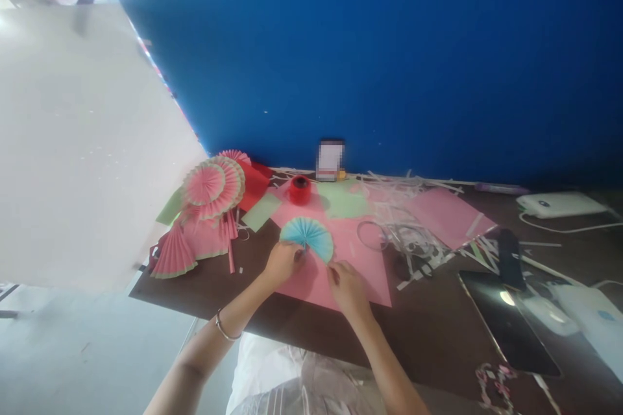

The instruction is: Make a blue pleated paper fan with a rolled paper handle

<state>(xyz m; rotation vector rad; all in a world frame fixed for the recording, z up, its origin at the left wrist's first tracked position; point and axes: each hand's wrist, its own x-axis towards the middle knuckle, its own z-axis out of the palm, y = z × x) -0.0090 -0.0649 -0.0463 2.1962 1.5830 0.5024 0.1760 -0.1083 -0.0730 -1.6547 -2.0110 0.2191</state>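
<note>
1. Several pink pleated rounds (204, 183) lie at the left of the frame, already opened and layered on each other; this portion looks to be the most advanced.
2. Below them, one pink pleated fan (174, 251) is spread only in part, and beside it narrow pink folded pieces (231, 249) are closed. I judge that these are folded but not opened to rounds.
3. Near the centre, the left hand (282, 264) seems to pinch the blue fan (316, 237) at its lower left side, close to where the folds meet.
4. The blue fan is above the pink sheet (365, 266). Its pleats are made and spread, but its circle is not closed, so I judge this piece is only partly complete.
5. The right hand (349, 288) has thumb and finger together, and seems to pinch the lower right edge of the same fan. The exact contact of both hands is too small to tell.
6. A small item (329, 159) at upper centre is pixelated, so I cannot read it.
7. Toward the right, the pale strips (413, 240) overlap a dark looped thing (402, 268), hard to identify. The white device at the right edge is cut off.
</note>
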